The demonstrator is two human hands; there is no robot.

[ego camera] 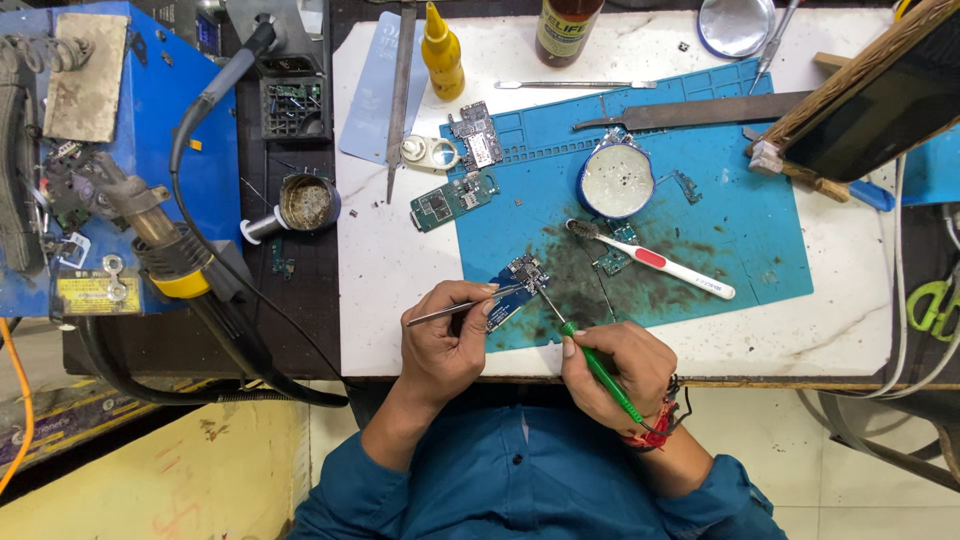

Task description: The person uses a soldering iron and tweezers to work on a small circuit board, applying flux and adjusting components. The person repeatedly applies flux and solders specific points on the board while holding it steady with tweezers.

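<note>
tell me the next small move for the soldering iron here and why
Probably ease the tip a touch onto the joint. The right hand holds the green-handled soldering iron with its tip at the small circuit board, while the left hand steadies the tweezers against the board on the blue mat.

Blue mat (740, 230) as landmark: toothbrush (655, 258) lying on it, round tin (617, 180) above brush; yellow squeeze bottle (442, 52) beyond mat's top-left corner; green scissors (933, 305) far right of mat.
</note>
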